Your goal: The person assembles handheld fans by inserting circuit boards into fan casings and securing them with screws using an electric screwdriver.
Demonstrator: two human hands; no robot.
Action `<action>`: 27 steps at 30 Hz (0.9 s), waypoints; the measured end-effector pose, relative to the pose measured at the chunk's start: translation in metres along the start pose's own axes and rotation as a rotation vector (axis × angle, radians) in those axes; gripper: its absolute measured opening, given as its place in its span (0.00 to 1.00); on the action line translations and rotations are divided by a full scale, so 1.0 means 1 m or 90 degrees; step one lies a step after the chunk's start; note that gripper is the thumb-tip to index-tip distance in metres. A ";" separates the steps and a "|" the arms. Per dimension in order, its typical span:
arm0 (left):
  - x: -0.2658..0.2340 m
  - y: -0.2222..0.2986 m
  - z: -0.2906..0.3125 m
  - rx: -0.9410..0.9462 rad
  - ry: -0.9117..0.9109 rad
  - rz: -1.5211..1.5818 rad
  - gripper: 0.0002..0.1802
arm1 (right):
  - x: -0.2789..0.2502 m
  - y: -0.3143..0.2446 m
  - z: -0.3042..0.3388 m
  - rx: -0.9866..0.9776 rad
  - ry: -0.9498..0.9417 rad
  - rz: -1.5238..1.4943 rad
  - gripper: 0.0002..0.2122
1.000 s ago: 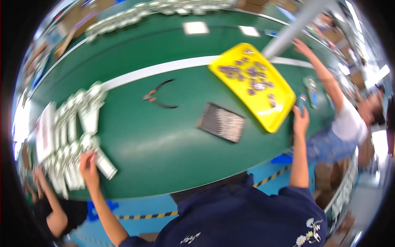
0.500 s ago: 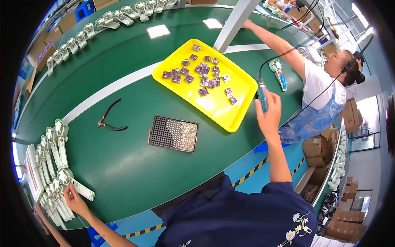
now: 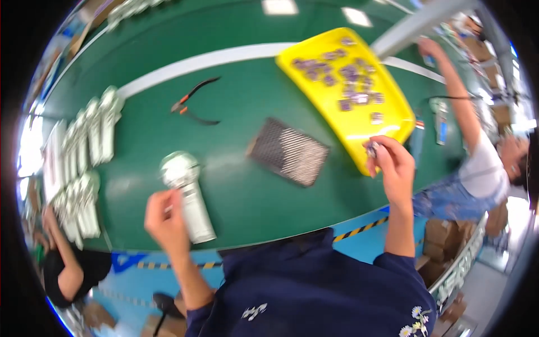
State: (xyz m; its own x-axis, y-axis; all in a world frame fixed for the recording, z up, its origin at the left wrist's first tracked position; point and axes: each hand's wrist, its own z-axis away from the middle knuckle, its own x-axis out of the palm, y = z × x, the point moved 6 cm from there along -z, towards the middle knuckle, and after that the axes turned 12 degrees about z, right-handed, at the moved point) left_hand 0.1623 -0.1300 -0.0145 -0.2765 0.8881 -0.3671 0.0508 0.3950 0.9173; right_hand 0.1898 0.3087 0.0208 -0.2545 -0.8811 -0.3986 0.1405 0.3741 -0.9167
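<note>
pinching purple part [image 3: 372, 149] in right grip [image 3: 396, 168]

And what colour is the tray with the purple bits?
The tray is yellow, clearest in the head view.

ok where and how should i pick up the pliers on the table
Likely best by both dark handles, coming from the right: they splay open toward that side, while the small metal head points left. The pliers seem to lie flat on the green table.
</note>
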 end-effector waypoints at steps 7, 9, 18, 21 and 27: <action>0.044 0.009 0.030 -0.044 0.016 0.149 0.03 | 0.174 -0.045 0.049 0.136 -0.466 -0.354 0.21; 0.047 0.007 0.034 -0.081 0.016 0.187 0.03 | 0.189 -0.054 0.046 -0.038 -0.398 -0.048 0.19; 0.047 -0.010 0.032 -0.124 -0.051 0.343 0.04 | 0.208 -0.078 0.033 -0.356 -0.294 0.274 0.19; 0.046 -0.012 0.031 -0.177 -0.058 0.357 0.03 | 0.208 -0.072 0.032 -0.281 -0.304 0.243 0.20; 0.048 -0.013 0.034 -0.219 -0.028 0.410 0.03 | 0.215 -0.084 0.031 -0.432 -0.275 0.244 0.16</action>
State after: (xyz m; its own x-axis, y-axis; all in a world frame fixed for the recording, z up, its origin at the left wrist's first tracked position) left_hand 0.1808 -0.0847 -0.0490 -0.2538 0.9309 0.2628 -0.1164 -0.2991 0.9471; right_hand 0.1532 0.0791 0.0135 0.0960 -0.6412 -0.7613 -0.4907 0.6350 -0.5967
